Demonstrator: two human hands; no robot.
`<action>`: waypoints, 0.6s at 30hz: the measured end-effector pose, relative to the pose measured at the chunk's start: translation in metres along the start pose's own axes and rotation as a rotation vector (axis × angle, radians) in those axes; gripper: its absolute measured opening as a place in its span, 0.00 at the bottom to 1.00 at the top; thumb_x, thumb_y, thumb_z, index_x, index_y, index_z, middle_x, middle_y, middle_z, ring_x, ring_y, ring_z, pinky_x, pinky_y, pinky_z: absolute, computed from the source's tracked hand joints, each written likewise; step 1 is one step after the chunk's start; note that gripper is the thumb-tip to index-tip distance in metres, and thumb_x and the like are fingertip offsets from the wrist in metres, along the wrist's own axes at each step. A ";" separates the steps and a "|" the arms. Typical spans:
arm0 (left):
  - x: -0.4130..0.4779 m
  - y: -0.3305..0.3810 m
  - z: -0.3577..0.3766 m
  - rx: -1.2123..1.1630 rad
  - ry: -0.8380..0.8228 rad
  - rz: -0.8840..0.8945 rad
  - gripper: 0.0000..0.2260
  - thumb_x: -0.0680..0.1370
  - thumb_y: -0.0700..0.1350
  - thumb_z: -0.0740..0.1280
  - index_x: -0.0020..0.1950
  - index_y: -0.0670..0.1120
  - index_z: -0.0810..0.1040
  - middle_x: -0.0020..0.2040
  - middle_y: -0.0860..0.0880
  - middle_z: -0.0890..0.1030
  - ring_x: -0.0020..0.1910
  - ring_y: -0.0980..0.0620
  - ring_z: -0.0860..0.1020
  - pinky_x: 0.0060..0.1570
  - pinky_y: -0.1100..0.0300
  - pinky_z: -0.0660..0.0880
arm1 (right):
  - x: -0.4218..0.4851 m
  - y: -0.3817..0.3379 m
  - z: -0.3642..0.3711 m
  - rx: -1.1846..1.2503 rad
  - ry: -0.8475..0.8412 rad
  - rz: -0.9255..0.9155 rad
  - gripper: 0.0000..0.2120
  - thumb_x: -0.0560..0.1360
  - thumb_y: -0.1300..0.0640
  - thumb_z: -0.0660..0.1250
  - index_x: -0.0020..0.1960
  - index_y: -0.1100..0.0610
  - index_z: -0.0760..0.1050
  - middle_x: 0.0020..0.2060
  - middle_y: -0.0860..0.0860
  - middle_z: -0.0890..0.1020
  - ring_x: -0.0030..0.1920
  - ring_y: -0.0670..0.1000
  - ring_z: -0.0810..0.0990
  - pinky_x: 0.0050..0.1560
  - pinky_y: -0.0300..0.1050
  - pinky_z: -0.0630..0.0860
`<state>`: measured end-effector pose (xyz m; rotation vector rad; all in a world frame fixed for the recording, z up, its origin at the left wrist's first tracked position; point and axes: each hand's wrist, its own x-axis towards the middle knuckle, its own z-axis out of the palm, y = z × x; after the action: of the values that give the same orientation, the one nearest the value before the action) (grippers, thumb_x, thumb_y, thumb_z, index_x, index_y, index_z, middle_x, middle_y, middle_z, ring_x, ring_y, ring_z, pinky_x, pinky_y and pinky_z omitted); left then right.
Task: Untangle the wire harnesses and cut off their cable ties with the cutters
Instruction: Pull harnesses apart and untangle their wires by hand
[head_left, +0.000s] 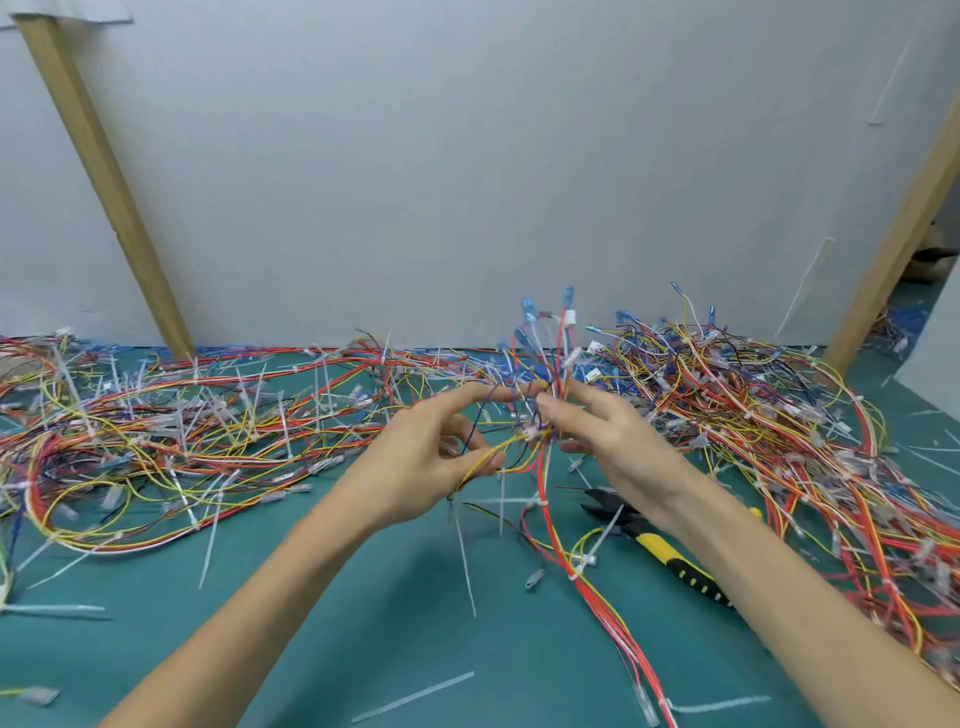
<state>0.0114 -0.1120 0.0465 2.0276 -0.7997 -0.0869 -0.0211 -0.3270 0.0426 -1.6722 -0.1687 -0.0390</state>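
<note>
Left hand (441, 460) fingers are pinching yellow wires; right hand (615, 441) fingers are pinching the harness (545, 415) above mid-bench (363, 649). 1 cutters (670, 553) is lying under the right wrist, 2 wire piles crowding the L (156, 441) & R (779, 415) edges.

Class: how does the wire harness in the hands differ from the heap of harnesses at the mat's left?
The held harness is partly lifted, pinched by the left hand and right hand; the left heap lies untouched on the green mat. The held harness is one thin bundle, blue terminals pointing up; the left heap sprawls in wide loops. Both show red and yellow wires with white ties.
</note>
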 end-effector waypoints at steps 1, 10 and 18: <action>0.000 -0.002 0.001 0.072 0.008 0.015 0.23 0.77 0.43 0.73 0.66 0.65 0.72 0.35 0.59 0.82 0.31 0.56 0.77 0.38 0.68 0.73 | 0.000 0.003 0.001 -0.007 0.008 -0.025 0.15 0.76 0.46 0.71 0.60 0.50 0.79 0.47 0.46 0.87 0.48 0.42 0.84 0.51 0.33 0.72; -0.001 -0.022 -0.005 -0.321 0.008 -0.219 0.08 0.79 0.36 0.69 0.57 0.42 0.82 0.48 0.43 0.83 0.39 0.52 0.82 0.45 0.62 0.81 | 0.004 0.030 -0.004 0.065 0.141 -0.004 0.11 0.81 0.63 0.64 0.60 0.51 0.77 0.40 0.47 0.86 0.43 0.40 0.81 0.43 0.35 0.72; 0.000 -0.033 -0.018 -0.410 -0.005 -0.321 0.07 0.80 0.36 0.68 0.55 0.41 0.84 0.41 0.45 0.84 0.34 0.56 0.79 0.39 0.67 0.77 | 0.007 0.037 -0.008 0.158 0.183 0.043 0.11 0.82 0.62 0.62 0.61 0.50 0.77 0.40 0.48 0.84 0.45 0.44 0.80 0.41 0.43 0.76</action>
<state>0.0342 -0.0867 0.0314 1.7446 -0.4097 -0.4049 -0.0088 -0.3385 0.0078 -1.5056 0.0027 -0.1424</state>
